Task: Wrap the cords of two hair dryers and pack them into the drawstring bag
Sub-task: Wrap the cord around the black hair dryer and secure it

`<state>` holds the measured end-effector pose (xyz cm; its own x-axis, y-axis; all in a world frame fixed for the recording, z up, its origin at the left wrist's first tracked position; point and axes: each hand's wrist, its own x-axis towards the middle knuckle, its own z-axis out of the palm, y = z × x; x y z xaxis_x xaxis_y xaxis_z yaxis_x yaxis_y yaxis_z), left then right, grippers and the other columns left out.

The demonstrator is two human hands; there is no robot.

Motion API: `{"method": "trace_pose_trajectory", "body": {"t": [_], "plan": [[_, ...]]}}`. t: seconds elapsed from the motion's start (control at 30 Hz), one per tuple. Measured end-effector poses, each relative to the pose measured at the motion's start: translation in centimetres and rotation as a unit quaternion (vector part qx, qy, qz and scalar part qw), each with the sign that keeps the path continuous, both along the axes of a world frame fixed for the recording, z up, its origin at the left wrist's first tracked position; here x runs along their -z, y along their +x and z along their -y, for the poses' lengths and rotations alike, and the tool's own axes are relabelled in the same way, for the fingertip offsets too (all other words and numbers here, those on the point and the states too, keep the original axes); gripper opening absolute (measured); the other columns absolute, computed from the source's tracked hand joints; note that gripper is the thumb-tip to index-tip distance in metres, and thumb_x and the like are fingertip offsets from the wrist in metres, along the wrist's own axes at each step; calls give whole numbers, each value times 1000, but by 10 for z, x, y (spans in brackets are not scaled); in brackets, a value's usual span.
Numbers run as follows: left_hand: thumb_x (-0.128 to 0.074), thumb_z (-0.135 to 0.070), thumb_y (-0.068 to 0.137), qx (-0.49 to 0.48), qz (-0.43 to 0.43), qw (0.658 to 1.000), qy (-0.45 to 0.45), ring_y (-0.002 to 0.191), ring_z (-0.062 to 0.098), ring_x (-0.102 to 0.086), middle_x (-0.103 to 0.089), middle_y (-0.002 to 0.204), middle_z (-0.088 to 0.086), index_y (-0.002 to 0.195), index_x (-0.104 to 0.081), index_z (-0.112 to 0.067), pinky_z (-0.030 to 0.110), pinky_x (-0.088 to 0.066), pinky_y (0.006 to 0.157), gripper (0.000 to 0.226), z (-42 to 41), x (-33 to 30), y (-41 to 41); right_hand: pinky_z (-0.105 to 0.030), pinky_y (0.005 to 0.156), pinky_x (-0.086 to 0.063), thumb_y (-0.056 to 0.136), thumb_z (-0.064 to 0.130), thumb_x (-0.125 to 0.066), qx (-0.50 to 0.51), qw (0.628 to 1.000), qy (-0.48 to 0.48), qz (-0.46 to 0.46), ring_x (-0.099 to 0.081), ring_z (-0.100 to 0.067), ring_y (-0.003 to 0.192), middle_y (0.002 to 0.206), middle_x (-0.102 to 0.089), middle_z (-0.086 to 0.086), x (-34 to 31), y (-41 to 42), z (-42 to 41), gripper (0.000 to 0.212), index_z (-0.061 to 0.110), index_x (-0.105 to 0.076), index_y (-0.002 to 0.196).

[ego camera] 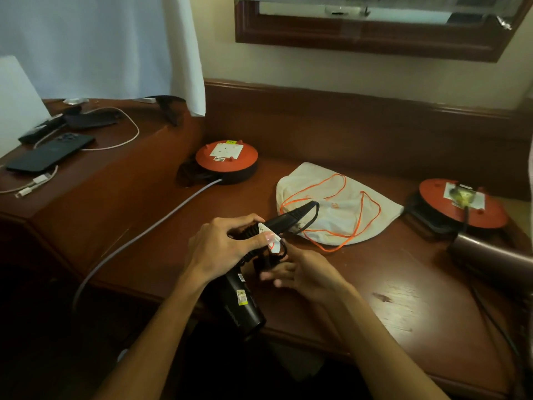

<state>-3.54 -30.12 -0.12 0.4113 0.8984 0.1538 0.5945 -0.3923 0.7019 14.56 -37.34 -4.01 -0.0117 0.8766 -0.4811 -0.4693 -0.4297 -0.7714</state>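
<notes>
- Your left hand (227, 246) gripped the black plastic hair dryer (243, 303) by its cord-wrapped handle.
- Your right hand (300, 274), just below, lay loosely open, touching the black cord coils (272, 256).
- Loosened coils could unwind, I'd judge.

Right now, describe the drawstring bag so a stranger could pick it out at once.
Start at the wooden desk below the wall mirror. Between two round orange cable reels, the near-left one and the right one, a drawstring bag lies flat just beyond the hands. It is the only soft white cloth thing there, with thin orange cords looped over it.
</notes>
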Motion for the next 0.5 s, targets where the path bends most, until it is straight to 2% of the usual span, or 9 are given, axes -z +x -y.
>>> {"method": "trace_pose_trajectory", "body": {"t": [0.1, 0.17, 0.23, 0.3, 0.4, 0.5], "plan": [[-58, -91, 65, 8, 2, 1000, -4, 85, 0, -67, -72, 84, -25, 99, -66, -65, 35, -55, 80, 44, 0, -1, -1, -27, 60, -60, 101, 6, -48, 61, 996, 14, -63, -73, -32, 77, 95, -62, -29, 5, -1, -11, 23, -9, -63, 112], [-57, -95, 60, 14, -12, 1000, -13, 86, 0, -65, -72, 85, -25, 98, -67, -64, 33, -54, 77, 50, -2, -3, 0, -31, 64, -62, 99, -2, -50, 134, 988, 46, -68, -67, -34, 78, 85, -60, -27, 7, 5, -17, 20, -13, -60, 112], [-54, -100, 55, 16, -38, 999, -20, 85, 1, -66, -72, 84, -23, 96, -68, -63, 30, -52, 71, 57, -5, -4, 2, -34, 66, -64, 96, -9, -52, 176, 981, 66, -48, -70, -34, 85, 95, -69, -26, 4, 13, -18, 19, -14, -60, 112], [-54, -101, 52, 14, -50, 998, -26, 86, 3, -67, -73, 85, -22, 94, -69, -62, 28, -50, 68, 59, -9, -4, 5, -32, 69, -63, 94, -9, -54, 169, 983, 67, -21, -73, -32, 90, 106, -71, -25, 2, 19, -16, 21, -13, -61, 113], [-63, -92, 57, 0, -39, 999, -32, 93, 2, -65, -73, 96, -26, 85, -69, -63, 27, -50, 73, 41, -10, -5, 8, -38, 85, -62, 94, -9, -55, 159, 984, 79, -4, -73, -35, 101, 116, -70, -28, 1, 23, -9, 22, -15, -62, 115], [-65, -87, 61, -12, -41, 999, -23, 91, 3, -65, -73, 94, -27, 81, -64, -69, 29, -51, 75, 27, -8, -5, 10, -38, 80, -63, 91, -10, -60, 195, 973, 112, 45, -74, -40, 96, 111, -70, -31, 1, 24, -2, 25, -10, -57, 116]]}}
